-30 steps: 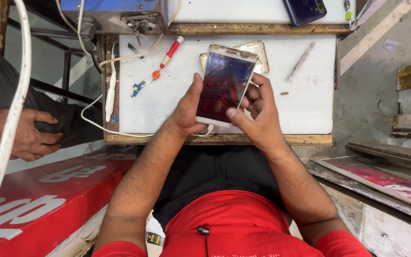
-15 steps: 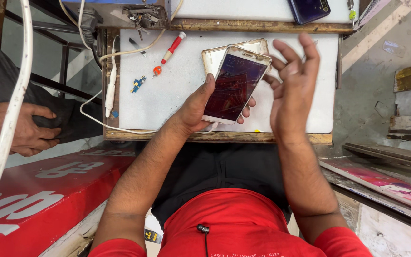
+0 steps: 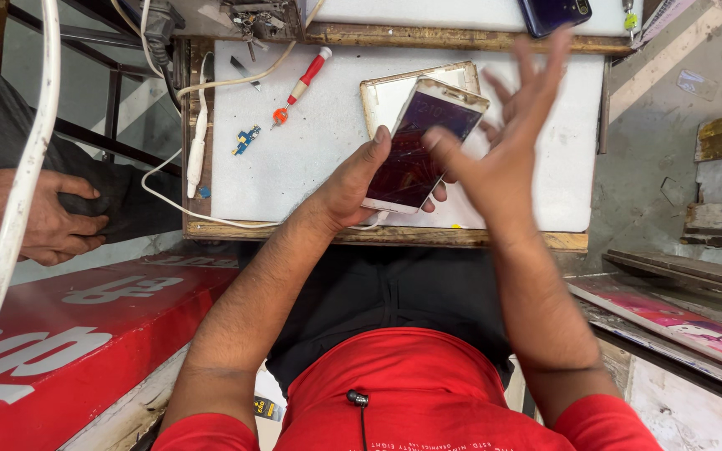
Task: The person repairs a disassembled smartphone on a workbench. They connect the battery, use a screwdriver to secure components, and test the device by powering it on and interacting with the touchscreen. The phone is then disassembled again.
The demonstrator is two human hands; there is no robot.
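— While the left hand (image 3: 353,179) wraps the lower edge of the cracked phone (image 3: 424,142), thumb lying along its side, can you see the fingers beneath?

— Only two fingertips, poking out under the bottom right corner. The rest are hidden behind the handset, which is held tilted above the white work board (image 3: 294,159).

— And the right hand (image 3: 503,159)?

— Spread wide, holding nothing, palm raised just beside the phone's right edge. It's blurred, so I can't tell whether the thumb touches the glass.

— What lies under the phone?

— A pale rectangular frame (image 3: 382,88), mostly covered; only its upper left corner and top edge show.

— Other bits?

— A red-handled screwdriver (image 3: 301,88) and a small blue circuit piece (image 3: 246,139) on the board's left part, a white cable (image 3: 198,138) along its left edge. A dark blue phone (image 3: 555,14) is cut off at the top of the view. At the far left, another person's hand (image 3: 48,217) rests on dark cloth, their arm cropped by the edge.
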